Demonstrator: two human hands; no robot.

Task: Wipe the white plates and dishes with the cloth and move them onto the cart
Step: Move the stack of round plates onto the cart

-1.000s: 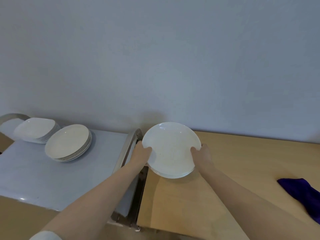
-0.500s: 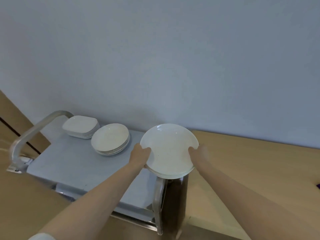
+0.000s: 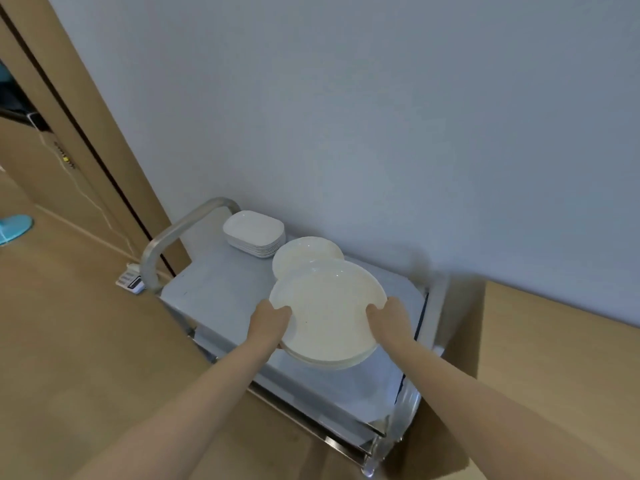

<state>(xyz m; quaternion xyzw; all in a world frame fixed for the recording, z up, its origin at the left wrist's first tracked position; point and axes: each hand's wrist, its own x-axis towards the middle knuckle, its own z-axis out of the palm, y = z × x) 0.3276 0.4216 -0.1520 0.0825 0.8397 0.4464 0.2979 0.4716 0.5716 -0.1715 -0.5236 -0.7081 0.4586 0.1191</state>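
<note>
The held plates [image 3: 329,313], a short stack of round white plates of which at least two rims show at the near edge, are carried between both hands above the cart top [image 3: 221,299]. The left hand [image 3: 268,322] is closed on the stack's left rim, thumb over the top face and fingers hidden beneath. The right hand [image 3: 389,318] is closed on the right rim in the same manner.

Orientation: the stack faces upward and is tilted slightly, its near edge lower. Being round, it has no long axis; the grip line runs left to right between the hands.

Just beyond the hands, a round stack [image 3: 306,252] rests on the cart, partly covered by the held plates. Further out and to the left of the left hand stands a stack of rectangular dishes [image 3: 254,233], close to the cart handle [image 3: 180,233]. The wall [image 3: 381,116] lies beyond both.

Progress, judged from the present layout: two stacks are already on the cart, and the held plates are over it but not yet set down. The table edge [image 3: 554,358] lies to the right of the right hand; no cloth and no further plates are visible, so what remains cannot be determined.
</note>
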